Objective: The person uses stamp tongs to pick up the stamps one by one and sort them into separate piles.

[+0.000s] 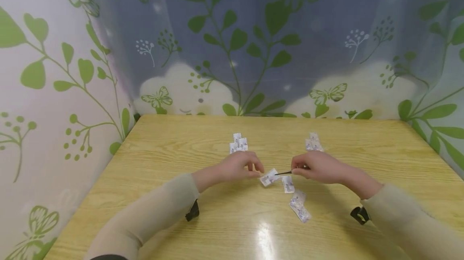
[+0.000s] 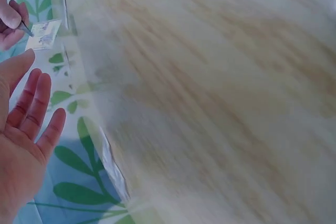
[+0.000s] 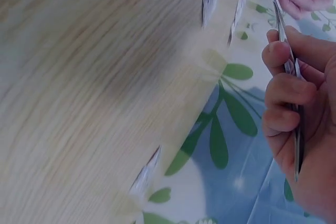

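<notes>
Dark metal tweezers [image 3: 300, 145] lie along the palm of my right hand [image 1: 320, 166], gripped by its curled fingers and thumb. Their tips meet a small white printed packet [image 1: 269, 177] held up over the table between both hands. My left hand [image 1: 235, 166] is at the packet's left side, fingers loosely bent and spread. In the left wrist view its thumb tip [image 2: 30, 56] is right at the packet's lower corner. Just right of that packet, another white packet [image 1: 288, 184] lies on the wood, with overlapping packets [image 1: 300, 207] nearer the front.
A cluster of several packets [image 1: 239, 142] lies behind my left hand, and a smaller cluster [image 1: 313, 142] behind my right. The wooden table [image 1: 174, 131] ends at a leaf-patterned curtain [image 1: 235, 42] at the back and sides.
</notes>
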A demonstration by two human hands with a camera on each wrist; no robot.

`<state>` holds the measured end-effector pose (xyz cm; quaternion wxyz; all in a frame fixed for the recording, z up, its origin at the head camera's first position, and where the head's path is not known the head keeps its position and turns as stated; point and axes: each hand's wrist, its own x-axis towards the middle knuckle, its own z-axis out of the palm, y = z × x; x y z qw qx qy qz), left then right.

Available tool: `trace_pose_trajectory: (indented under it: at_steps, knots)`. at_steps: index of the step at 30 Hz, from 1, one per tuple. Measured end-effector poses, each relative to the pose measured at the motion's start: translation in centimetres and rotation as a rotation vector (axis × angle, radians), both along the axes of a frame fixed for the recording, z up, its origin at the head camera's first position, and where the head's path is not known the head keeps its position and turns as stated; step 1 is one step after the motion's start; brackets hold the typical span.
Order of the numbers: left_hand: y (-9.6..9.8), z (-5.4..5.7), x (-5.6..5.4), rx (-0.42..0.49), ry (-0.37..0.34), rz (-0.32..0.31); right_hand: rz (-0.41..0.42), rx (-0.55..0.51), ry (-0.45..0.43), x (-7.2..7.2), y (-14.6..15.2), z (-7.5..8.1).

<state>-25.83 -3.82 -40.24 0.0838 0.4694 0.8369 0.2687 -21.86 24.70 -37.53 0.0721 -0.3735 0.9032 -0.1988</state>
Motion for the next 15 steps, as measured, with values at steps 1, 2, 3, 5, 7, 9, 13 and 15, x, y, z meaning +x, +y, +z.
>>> trace_pose_trajectory:
  at_steps: [1, 2, 3, 5, 7, 9, 13, 15]
  knots:
    - [-0.1, -0.1, 0.0, 0.003, -0.006, 0.002, 0.009, 0.001, 0.003, -0.2, -0.3, -0.1]
    - [-0.2, -0.1, -0.1, 0.002, -0.009, 0.006, 0.017, 0.0, 0.001, -0.4, -0.6, -0.3]
    - [-0.3, -0.3, -0.1, -0.001, -0.01, 0.013, 0.026, -0.003, 0.0, -0.6, -0.9, -0.4]
    - [-0.5, -0.5, -0.3, -0.007, -0.022, 0.026, 0.043, -0.006, 0.002, -1.0, -1.4, -0.6]
    - [-0.7, -0.8, -0.4, -0.024, -0.038, 0.043, 0.055, -0.002, 0.001, -1.4, -1.8, -0.8]
    - [-0.9, -1.1, -0.5, -0.049, -0.06, 0.054, 0.062, 0.006, 0.001, -1.6, -2.2, -1.1]
    - [-1.2, -1.5, -0.6, -0.094, -0.087, 0.061, 0.068, 0.033, 0.004, -2.0, -2.8, -1.6]
    - [-1.2, -1.6, -0.6, -0.106, -0.088, 0.061, 0.07, 0.043, 0.004, -2.2, -3.0, -1.8]
